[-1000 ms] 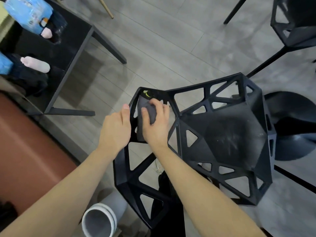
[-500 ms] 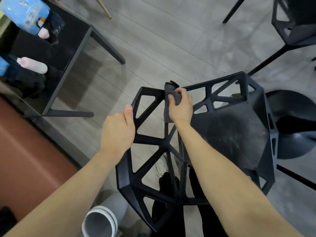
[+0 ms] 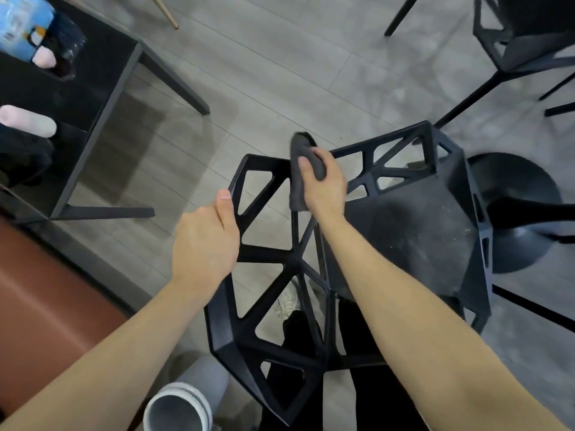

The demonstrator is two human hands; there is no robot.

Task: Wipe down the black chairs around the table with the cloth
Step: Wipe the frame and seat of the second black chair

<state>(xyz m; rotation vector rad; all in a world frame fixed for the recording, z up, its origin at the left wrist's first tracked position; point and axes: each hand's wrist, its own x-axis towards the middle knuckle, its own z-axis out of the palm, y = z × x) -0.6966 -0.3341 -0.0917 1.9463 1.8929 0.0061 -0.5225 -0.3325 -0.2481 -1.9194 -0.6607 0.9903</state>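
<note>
A black chair with a cut-out geometric backrest stands right below me, its dusty seat to the right. My right hand grips a dark grey cloth against the top rail of the backrest. My left hand holds the left edge of the backrest, thumb along the frame. My legs and a shoe show through the backrest openings.
A black table with a blue pack and a pink bottle stands at upper left. A second black chair is at upper right, a round black base at right. A grey bin sits near my feet, a brown seat at left.
My right hand has slid the cloth from the backrest's left upper corner rightward along the top rail. My left hand has shifted slightly lower on the left edge.
</note>
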